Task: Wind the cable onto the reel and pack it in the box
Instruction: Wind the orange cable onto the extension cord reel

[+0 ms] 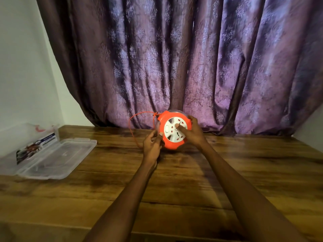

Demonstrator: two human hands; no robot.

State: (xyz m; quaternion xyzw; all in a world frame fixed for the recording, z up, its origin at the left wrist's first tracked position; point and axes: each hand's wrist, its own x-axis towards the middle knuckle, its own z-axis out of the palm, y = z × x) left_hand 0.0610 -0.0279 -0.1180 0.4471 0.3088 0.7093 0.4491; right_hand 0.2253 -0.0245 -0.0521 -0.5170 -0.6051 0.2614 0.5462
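An orange cable reel (170,143) with a white socket face stands tilted on edge at the far middle of the wooden table (174,186). My left hand (152,143) grips its lower left rim. My right hand (194,131) holds the right rim, with a finger pressed on the white face. A thin orange cable (133,127) loops out from the reel's upper left and drops to the table. The clear plastic box (28,138) stands open at the far left.
The box's clear lid (57,158) lies flat on the table in front of it. A printed card leans inside the box. A purple patterned curtain (174,63) hangs right behind the reel. A white wall is at the left.
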